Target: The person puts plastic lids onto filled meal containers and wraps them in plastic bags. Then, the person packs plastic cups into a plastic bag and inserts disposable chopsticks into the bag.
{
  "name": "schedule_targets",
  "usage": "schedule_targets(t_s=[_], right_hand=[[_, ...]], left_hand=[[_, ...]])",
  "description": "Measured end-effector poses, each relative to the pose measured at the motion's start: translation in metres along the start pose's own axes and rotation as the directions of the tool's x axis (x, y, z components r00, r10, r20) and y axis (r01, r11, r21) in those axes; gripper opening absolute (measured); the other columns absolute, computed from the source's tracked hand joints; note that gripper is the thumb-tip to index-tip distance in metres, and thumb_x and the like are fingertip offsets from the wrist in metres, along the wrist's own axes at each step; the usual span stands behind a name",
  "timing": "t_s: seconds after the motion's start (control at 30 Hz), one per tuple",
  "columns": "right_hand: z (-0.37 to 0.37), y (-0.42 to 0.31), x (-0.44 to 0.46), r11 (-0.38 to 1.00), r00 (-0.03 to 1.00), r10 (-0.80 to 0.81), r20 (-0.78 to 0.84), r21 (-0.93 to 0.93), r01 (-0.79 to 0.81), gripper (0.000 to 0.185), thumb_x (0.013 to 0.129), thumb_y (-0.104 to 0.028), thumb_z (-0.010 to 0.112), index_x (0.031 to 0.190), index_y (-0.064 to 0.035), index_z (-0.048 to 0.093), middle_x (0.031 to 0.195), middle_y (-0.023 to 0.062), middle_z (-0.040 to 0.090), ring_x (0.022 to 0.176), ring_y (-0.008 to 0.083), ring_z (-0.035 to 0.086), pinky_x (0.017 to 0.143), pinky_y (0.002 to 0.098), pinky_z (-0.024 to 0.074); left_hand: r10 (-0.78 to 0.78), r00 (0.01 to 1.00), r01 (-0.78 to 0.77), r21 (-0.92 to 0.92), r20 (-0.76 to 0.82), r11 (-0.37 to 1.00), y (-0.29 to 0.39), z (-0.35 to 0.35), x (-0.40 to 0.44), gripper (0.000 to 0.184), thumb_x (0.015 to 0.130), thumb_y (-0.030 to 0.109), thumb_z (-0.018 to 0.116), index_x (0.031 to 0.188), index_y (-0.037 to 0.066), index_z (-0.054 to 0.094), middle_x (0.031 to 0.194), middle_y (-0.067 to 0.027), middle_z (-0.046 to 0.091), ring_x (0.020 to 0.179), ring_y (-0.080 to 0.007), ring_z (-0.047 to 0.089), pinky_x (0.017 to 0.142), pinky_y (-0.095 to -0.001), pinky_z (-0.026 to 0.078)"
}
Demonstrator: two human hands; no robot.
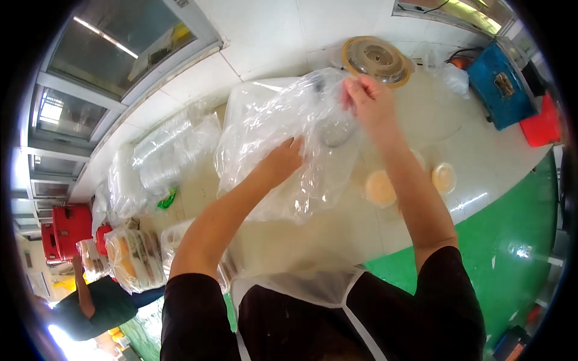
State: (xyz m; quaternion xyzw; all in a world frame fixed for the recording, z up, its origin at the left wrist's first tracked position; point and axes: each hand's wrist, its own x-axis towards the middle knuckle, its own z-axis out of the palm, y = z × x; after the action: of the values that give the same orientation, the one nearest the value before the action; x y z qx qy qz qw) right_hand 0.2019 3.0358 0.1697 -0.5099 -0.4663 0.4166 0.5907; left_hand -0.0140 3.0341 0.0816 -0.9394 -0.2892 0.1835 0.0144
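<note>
White apron (316,286) over a dark shirt (289,328) sits closest; beyond, the right hand (368,101) pinches a large, crinkled clear plastic bag (259,129) in its fingers above the cream tabletop (280,243), seemingly to hold it spread; the left hand (280,163) meets its side, grip impossible to tell.

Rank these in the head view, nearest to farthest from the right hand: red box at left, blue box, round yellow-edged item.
1. Round yellow-edged item: beyond the right hand, by the wall.
2. Blue box: over to the right.
3. Red box: far left.
</note>
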Motion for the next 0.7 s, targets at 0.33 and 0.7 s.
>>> schedule_targets(t_s=[0.33, 0.7], right_hand=[[0.010, 0.024, 0.015, 0.996, 0.999, 0.030, -0.009, 0.079, -0.030, 0.019, 0.087, -0.013, 0.051, 0.078, 0.0008, 0.059, 0.063, 0.0042, 0.057, 0.055, 0.0089, 0.052, 0.052, 0.0238, 0.0424], [0.039, 0.060, 0.023, 0.996, 0.991, -0.091, 0.095, -0.016, 0.093, 0.019, 0.088, -0.021, 0.054, 0.080, -0.0043, 0.058, 0.069, 0.0011, 0.057, 0.063, 0.0080, 0.051, 0.057, 0.0224, 0.0404]], left_hand=[[-0.114, 0.938, -0.042, -0.430, -0.329, 0.902, -0.006, 0.020, -0.005, 0.019, 0.084, 0.006, 0.047, 0.096, -0.004, 0.057, 0.092, -0.0153, 0.058, 0.092, -0.0307, 0.051, 0.084, -0.0389, 0.043], [-0.366, 0.871, 0.078, -0.642, -0.328, 0.762, -0.015, 0.053, -0.001, 0.014, 0.085, 0.012, 0.048, 0.089, 0.001, 0.056, 0.087, -0.0180, 0.056, 0.080, -0.0332, 0.055, 0.072, -0.0424, 0.046]])
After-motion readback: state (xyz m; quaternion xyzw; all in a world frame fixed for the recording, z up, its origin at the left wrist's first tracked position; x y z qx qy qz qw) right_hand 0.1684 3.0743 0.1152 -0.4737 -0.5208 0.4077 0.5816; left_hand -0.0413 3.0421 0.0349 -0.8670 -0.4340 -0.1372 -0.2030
